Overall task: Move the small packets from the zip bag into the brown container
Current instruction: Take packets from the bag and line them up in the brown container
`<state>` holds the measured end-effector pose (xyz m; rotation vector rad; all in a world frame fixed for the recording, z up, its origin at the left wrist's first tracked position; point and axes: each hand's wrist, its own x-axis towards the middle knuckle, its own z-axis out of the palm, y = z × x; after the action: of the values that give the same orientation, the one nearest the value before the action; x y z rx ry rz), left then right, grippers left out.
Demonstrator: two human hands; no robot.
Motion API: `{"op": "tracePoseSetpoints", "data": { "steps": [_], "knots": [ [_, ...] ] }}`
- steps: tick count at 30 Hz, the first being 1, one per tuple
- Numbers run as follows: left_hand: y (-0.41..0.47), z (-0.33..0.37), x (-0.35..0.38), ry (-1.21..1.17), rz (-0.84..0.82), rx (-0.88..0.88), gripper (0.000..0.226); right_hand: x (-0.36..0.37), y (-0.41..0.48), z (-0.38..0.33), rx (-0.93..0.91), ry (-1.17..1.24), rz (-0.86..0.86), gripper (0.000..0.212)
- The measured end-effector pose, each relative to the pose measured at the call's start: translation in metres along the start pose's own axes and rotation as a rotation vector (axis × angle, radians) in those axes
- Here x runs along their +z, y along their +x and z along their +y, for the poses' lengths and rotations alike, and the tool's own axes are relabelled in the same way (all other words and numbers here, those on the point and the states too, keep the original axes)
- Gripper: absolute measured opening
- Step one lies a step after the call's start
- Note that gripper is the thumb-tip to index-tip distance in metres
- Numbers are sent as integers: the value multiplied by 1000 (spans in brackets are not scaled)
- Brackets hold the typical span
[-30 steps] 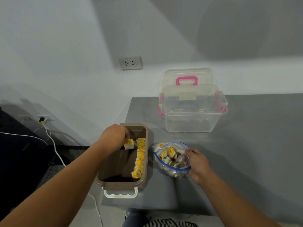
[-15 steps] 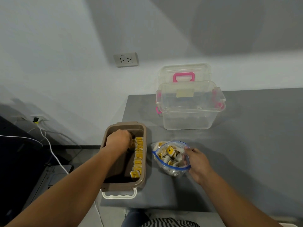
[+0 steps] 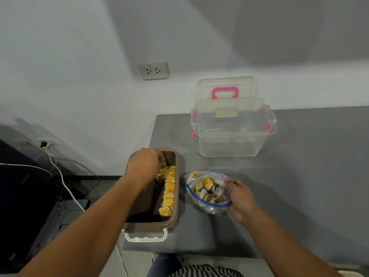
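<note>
The brown container (image 3: pixel 176 198) sits at the table's left edge, with a row of small yellow-and-white packets (image 3: pixel 169 189) along its right wall. My left hand (image 3: pixel 144 164) is inside its far end, fingers curled down. One packet (image 3: pixel 160 176) lies right at the hand's edge, and I cannot see whether the fingers touch it. To the right lies the clear zip bag (image 3: pixel 207 191) with a blue rim, holding several packets. My right hand (image 3: pixel 240 196) grips the bag's right rim and holds its mouth apart.
A clear storage box (image 3: pixel 231 140) with pink latches stands behind the bag, its lid with a pink handle (image 3: pixel 225 92) leaning on the wall. The container's white handle (image 3: pixel 145 236) overhangs the table's near edge. Cables and a wall socket lie left, off the table.
My left hand held a packet above the container a second ago. It then dropped into the far end, and the packet now rests beside the row. My right hand stayed on the bag.
</note>
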<state>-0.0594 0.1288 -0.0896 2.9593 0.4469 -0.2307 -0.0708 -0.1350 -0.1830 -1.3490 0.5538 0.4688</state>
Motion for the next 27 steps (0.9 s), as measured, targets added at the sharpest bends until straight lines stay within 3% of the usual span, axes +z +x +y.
{"op": "tracePoseSetpoints", "data": {
  "steps": [3, 7, 10, 14, 17, 27],
  "knots": [
    [-28, 22, -16, -224, 134, 111, 8, 0, 2, 2, -16, -8, -1, 23],
    [-57, 63, -16, -405, 88, 327, 8, -1, -1, 1, -26, -17, -15, 26],
    [-60, 87, 6, -305, 16, 442, 16, 0, -3, 0, -40, -50, -21, 28],
    [-58, 109, 37, 100, -44, 586, 24, -2, -6, -3, -48, -85, -8, 27],
    [-54, 114, 50, 319, -65, 589, 29, -3, -4, -4, -56, -94, 9, 28],
    [-31, 115, 66, 294, -106, 475, 31, -16, -1, -4, -192, -366, -16, 24]
  ]
}}
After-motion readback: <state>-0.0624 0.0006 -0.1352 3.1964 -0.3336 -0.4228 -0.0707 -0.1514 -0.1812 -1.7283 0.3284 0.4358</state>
